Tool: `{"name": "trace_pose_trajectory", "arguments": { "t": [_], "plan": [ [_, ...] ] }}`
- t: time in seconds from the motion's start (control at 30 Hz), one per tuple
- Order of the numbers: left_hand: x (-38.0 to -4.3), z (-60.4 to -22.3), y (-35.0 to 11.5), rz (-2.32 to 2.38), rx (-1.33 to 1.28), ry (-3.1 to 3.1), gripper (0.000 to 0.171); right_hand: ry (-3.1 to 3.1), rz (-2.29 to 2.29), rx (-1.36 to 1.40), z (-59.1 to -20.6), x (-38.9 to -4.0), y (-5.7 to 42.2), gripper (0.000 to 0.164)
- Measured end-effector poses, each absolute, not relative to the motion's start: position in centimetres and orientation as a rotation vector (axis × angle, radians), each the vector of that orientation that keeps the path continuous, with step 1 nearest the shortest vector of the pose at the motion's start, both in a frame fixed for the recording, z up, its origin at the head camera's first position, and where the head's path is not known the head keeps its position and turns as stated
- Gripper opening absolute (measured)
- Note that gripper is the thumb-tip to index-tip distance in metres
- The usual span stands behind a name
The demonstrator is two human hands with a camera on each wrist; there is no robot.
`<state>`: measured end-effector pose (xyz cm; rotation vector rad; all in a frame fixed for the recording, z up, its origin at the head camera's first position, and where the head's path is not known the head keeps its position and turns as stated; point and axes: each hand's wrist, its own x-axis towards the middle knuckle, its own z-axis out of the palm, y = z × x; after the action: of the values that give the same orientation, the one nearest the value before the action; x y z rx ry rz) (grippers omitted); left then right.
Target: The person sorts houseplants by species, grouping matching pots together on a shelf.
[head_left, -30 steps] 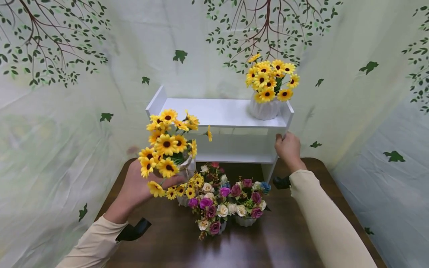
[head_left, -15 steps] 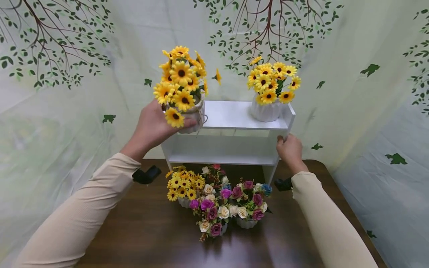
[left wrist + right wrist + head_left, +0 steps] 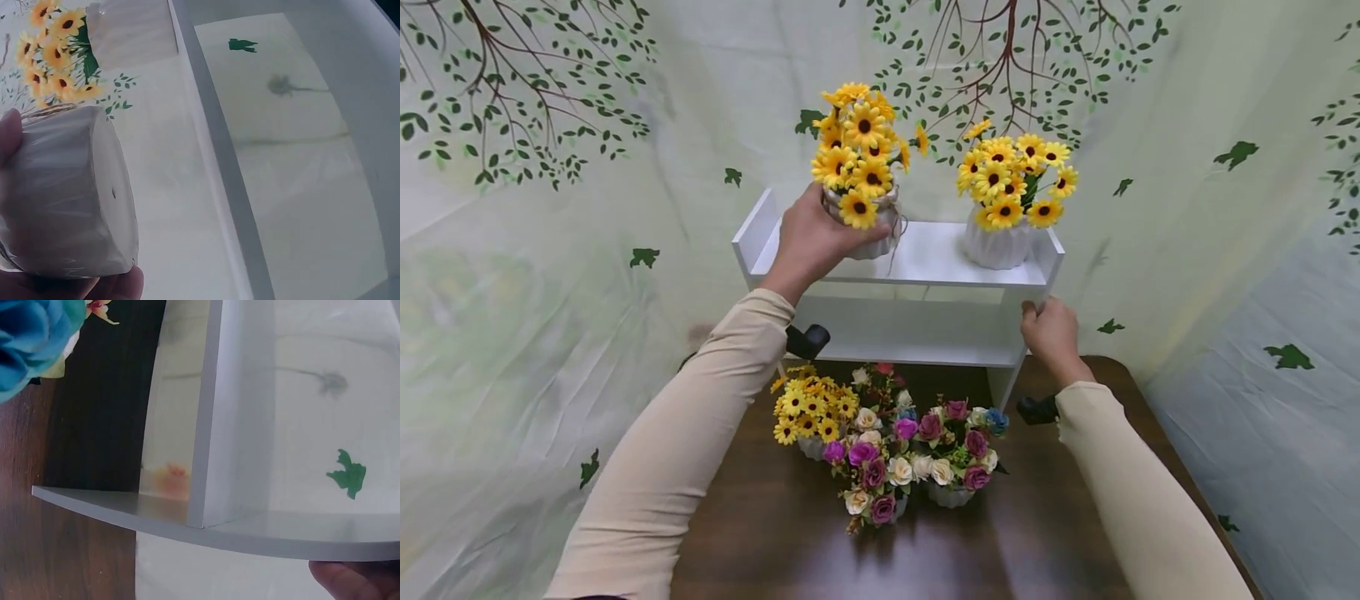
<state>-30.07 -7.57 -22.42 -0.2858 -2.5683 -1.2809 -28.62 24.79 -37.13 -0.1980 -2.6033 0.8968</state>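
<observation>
My left hand (image 3: pixel 820 237) grips a white flower pot (image 3: pixel 56 200) of yellow artificial sunflowers (image 3: pixel 863 150), with twine tied round its rim. In the head view this pot is over the left-centre part of the white shelf's top board (image 3: pixel 925 250); the left wrist view shows its underside, apart from the board. My right hand (image 3: pixel 1051 333) has its fingers curled at the shelf's right side panel (image 3: pixel 181 528) and holds its edge; most of the fingers are hidden in the right wrist view. A second pot (image 3: pixel 997 246) of sunflowers stands at the top board's right end.
On the dark wooden table (image 3: pixel 925 558), in front of the shelf, stand small yellow flowers (image 3: pixel 808 408) in a pot and mixed rose arrangements (image 3: pixel 958 450). The shelf's lower board (image 3: pixel 910 333) lies behind them. A leaf-printed cloth (image 3: pixel 685 150) hangs behind.
My left hand has lifted the sunflower pot from the table's left side, up and to the right, over the top board. The right hand has stayed at the shelf's side panel.
</observation>
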Motion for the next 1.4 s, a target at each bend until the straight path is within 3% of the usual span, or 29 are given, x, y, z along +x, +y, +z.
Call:
{"name": "trace_pose_trajectory", "arguments": {
  "t": [0.57, 1.4],
  "plan": [
    [-34.4, -24.4, -2.1, -1.559, -0.192, -2.503, 0.095, -2.59, 0.856, -0.201, -37.3, -28.9, 24.8, 0.034],
    [-34.9, -26.8, 0.8, -1.637, -0.117, -2.377, 0.082, -2.534, 0.838, -0.173, -37.8, -28.9, 24.7, 0.034]
  ]
}}
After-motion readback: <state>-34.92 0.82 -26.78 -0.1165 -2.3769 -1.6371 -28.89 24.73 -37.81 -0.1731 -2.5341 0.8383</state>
